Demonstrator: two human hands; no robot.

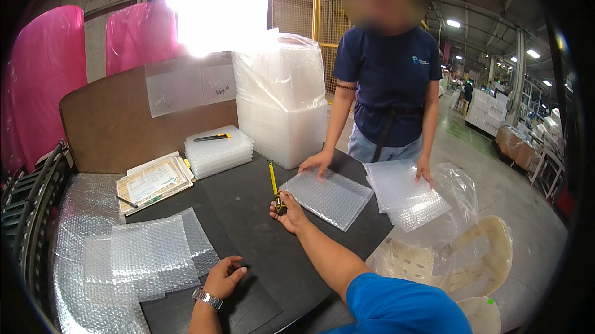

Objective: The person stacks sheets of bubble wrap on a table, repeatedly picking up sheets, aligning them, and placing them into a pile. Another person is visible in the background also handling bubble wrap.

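In my right hand [289, 215] is a tape measure [281, 206], its yellow blade sticking out away from me over the black tabletop [229, 210]. My left hand [225, 277], with a metal watch at the wrist, rests near the table's front with fingers loosely bent, thumb apart and nothing in it. Just right of the tape lies a flat bubble-wrap pouch [328, 196]. Across the table, a co-worker in a dark blue shirt [387, 67] presses one hand on that pouch and holds more bubble-wrap pouches [406, 193] in the other.
Bubble-wrap sheets [152, 250] lie at the left. Behind them are papers on a board [155, 179], and a pouch stack [220, 154] with a yellow-black cutter [212, 137] on top. A tall plastic-wrapped stack [282, 98] stands at the back. Beige chairs [477, 253] stand at the right.
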